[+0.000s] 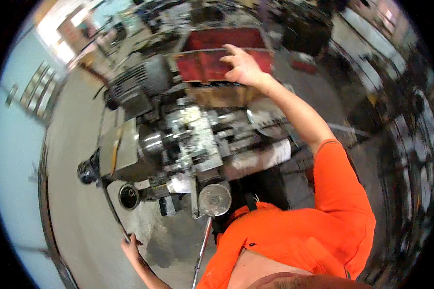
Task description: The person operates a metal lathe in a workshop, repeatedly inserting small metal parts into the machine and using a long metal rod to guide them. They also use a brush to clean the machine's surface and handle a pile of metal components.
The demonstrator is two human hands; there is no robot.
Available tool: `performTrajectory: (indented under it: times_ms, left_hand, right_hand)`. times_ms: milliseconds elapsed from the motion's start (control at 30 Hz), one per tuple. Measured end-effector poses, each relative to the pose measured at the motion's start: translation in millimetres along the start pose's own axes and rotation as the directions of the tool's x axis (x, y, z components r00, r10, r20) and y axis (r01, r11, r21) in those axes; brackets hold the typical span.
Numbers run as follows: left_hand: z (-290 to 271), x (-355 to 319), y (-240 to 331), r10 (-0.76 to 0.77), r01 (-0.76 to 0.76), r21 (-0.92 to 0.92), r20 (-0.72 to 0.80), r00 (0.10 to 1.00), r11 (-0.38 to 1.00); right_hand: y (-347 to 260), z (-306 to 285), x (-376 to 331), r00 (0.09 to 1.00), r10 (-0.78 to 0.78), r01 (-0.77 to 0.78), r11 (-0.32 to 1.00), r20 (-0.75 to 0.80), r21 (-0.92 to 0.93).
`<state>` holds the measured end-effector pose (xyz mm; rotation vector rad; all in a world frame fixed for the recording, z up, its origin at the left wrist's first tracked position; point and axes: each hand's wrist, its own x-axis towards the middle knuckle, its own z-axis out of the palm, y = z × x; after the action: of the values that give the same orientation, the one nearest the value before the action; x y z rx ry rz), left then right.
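My left hand (131, 243) is closed around the lower end of a long dark lever (113, 208), which slants down from the left end of a small metal lathe (152, 142). Over the near side of a red metal box (197, 66), my right hand (242, 66) reaches out with its fingers apart and nothing in it. Whether that hand touches the box cannot be made out. Between my hands lies the lathe, with a shiny round chuck (152, 139), a tool carriage (197, 132) and a round handwheel (215, 200) at the front.
A finned electric motor (144, 79) stands behind the lathe's left end. A yellow-handled tool (115, 151) lies on the headstock cover. An open dark round cup (128, 196) sits near the lever. A chrome rod (203, 250) rises toward the handwheel. Blurred machinery fills the right side.
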<state>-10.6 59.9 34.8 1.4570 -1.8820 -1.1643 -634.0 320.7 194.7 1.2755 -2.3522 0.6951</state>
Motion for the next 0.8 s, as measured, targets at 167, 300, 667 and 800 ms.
performTrajectory:
  times_ms: [167,300,667,800]
  left_hand:
    - [-10,5,-3,-0.184,0.226,-0.188,0.221,0.958,0.956]
    - [-9,17,-15,-0.329,0.342,-0.178,0.095,0.939,0.923]
    - [17,10,4,-0.300,0.326,-0.192,0.152,0.942,0.926]
    - [0,20,-16,-0.300,0.314,-0.189,0.100,0.949,0.930]
  right_hand:
    - [57,-41,-148,0.992,0.119,-0.116,0.992,-0.051,0.054]
    - [106,-112,-285,0.826,0.563,-0.563,0.826,-0.023,0.025]
    - [195,-101,-507,0.352,0.904,-0.727,0.426,0.241,-0.538]
    - [200,-77,-508,0.348,0.838,-0.525,0.545,0.419,-0.653]
